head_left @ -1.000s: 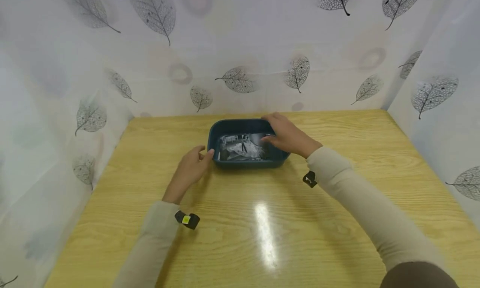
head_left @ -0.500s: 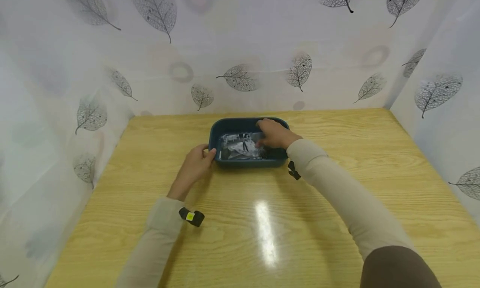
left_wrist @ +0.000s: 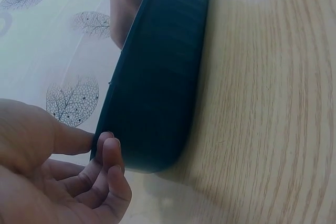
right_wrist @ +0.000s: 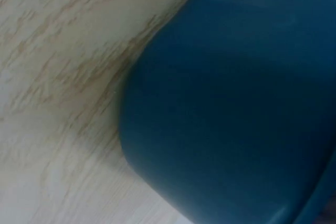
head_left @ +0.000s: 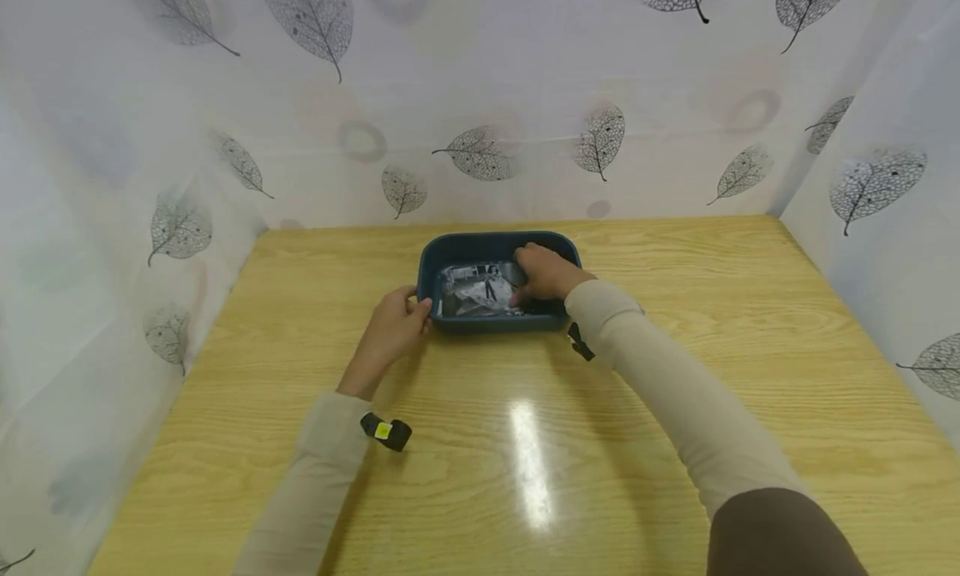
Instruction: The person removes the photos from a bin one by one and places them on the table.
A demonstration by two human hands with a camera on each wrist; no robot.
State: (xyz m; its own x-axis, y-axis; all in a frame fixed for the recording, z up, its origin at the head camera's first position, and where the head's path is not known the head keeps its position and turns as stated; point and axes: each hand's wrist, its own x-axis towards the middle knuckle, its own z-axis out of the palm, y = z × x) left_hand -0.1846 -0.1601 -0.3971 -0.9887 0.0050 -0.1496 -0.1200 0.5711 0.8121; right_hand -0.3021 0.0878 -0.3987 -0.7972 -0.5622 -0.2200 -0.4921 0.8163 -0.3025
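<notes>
2 hands work at 1 dark blue tray that sits on the wooden table, toward 12 o'clock from the person and near the leaf-print backdrop. The left hand is at the tray's 9 o'clock end, thumb on the rim and fingers loosely bent against the outer wall; in the left wrist view its fingertips touch the tray's wall without wrapping it, so it braces more than it grips. The right hand reaches into the tray from 3 o'clock, fingers bent down onto a crinkled silver-grey packet lying inside. Whether those fingers have pinched the packet or only press on it, I cannot tell; the right wrist view shows just the tray's blue outer corner and the table.

As a judgement, the risk lies in the light bracing: a pull on the packet could drag or tip the tray toward 3 o'clock, since the left hand only rests against it. The glossy film may also slip from a shallow pinch and fall back.
</notes>
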